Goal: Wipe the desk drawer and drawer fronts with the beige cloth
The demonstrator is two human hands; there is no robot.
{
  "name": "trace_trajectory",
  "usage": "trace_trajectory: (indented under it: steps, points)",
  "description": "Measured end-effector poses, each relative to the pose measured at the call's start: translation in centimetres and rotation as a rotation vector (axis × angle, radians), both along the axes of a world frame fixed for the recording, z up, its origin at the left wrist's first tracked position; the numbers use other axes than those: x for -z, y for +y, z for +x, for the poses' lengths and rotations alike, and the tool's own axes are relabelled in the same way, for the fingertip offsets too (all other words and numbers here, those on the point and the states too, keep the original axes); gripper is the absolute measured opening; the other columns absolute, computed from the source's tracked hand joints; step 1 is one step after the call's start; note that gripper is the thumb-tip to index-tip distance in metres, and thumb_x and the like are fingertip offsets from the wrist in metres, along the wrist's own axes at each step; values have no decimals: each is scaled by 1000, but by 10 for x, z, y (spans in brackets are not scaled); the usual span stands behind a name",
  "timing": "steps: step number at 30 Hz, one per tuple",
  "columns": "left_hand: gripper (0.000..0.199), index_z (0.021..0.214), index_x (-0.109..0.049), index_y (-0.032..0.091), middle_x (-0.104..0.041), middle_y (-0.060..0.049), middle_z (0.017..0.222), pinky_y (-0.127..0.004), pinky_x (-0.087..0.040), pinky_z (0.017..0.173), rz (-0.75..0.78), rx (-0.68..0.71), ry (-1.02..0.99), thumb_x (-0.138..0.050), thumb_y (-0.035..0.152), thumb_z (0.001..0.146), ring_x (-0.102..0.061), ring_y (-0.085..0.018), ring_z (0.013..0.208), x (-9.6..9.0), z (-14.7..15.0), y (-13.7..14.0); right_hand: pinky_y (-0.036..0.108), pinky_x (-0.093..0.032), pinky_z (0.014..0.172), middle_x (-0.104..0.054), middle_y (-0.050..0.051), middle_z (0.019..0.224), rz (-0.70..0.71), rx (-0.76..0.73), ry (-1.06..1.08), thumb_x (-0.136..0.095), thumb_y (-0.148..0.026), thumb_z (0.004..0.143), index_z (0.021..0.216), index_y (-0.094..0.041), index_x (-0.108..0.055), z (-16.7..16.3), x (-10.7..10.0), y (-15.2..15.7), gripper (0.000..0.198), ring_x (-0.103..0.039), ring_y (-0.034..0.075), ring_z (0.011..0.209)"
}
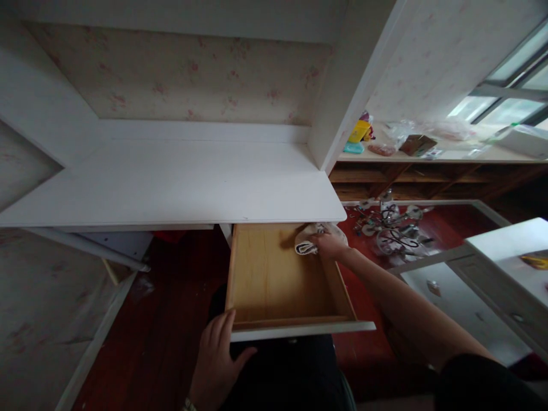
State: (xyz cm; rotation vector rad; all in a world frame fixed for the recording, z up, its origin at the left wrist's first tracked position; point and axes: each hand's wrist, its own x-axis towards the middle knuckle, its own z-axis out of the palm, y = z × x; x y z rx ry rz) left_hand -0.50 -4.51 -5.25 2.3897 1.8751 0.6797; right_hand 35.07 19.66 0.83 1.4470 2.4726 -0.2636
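One drawer (274, 279), one cloth (309, 240), two hands

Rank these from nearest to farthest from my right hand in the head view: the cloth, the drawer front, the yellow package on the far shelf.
From the right hand:
1. Cloth, in its grip, drawer's back right corner.
2. Drawer front, toward me, by the left hand.
3. Yellow package, up right on the shelf.

The back of the drawer (274, 274) is hidden under the bench (171, 182). The cloth (310, 238) is partly covered by the right hand (329, 244), whose fingers cannot be made out. The left hand (218, 359) is cut off at the wrist by the lower edge. The small items on the far shelf (428, 155) are too blurred to be identified.
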Motion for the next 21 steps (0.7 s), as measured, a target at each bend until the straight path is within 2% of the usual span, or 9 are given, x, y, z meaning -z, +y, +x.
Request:
trace_trajectory:
  steps: [3,5,7,10,12,14,18,20,21]
  points:
    - [89,140,-29,10,-47,-19,128,-48,-43,93,-19,-183,-63,-60,60,73,-44,-31,117,15,-5,-5,33,-42,85,-68,8,104,-125,33,53,-47,-15,77,111,-23,-64,10,-11,-45,38,-62,25,96]
    - [92,142,-26,10,-43,-20,129,-51,-43,93,-33,-251,-114,-61,61,72,-42,-33,119,22,-6,-5,31,-43,84,-68,6,107,-178,75,137,-47,-15,76,116,-27,-61,19,-21,-84,45,-62,24,98]
    - [94,142,-25,13,-42,-20,130,-52,-42,95,-33,-251,-150,-62,61,71,-42,-34,119,25,-5,-2,30,-44,85,-67,5,109,-255,115,226,-45,-14,74,121,-27,-58,24,-32,-122,50,-62,22,99]
    - [93,141,-27,14,-43,-19,128,-53,-41,96,0,-244,-164,-64,60,69,-42,-35,119,23,-3,7,38,-43,91,-63,9,119,-180,205,247,-40,-9,69,130,-23,-51,5,-39,-167,63,-59,25,108]
    - [92,139,-29,13,-43,-20,128,-54,-41,95,10,-264,-157,-66,58,68,-42,-36,118,20,-1,14,44,-34,102,-56,10,129,-90,177,303,-40,-6,62,134,-19,-46,-33,-34,-185,74,-53,26,116]
    - [88,138,-30,13,-42,-20,128,-54,-40,94,30,-274,-147,-66,54,70,-42,-36,117,18,-2,19,47,-22,110,-53,8,133,-1,128,417,-41,-5,60,134,-21,-46,-88,-24,-196,75,-50,24,120]
    - [70,142,-24,14,-39,-19,130,-51,-39,96,180,-188,-200,-51,41,84,-42,-32,118,21,-14,19,55,-7,113,-48,8,137,215,-82,561,-44,-19,80,138,-22,-40,-201,1,-209,59,-43,29,125]
    - [64,143,-21,15,-41,-18,129,-51,-39,95,249,-221,-223,-43,38,88,-42,-30,118,22,-24,13,59,-9,112,-43,5,141,306,-173,539,-38,-25,89,139,-24,-40,-228,12,-215,50,-37,28,130]
    - [62,143,-22,15,-42,-19,127,-52,-39,95,271,-253,-215,-42,38,89,-42,-30,117,22,-29,10,60,-12,111,-42,3,142,342,-210,529,-36,-26,91,138,-24,-41,-231,16,-218,46,-34,27,132]
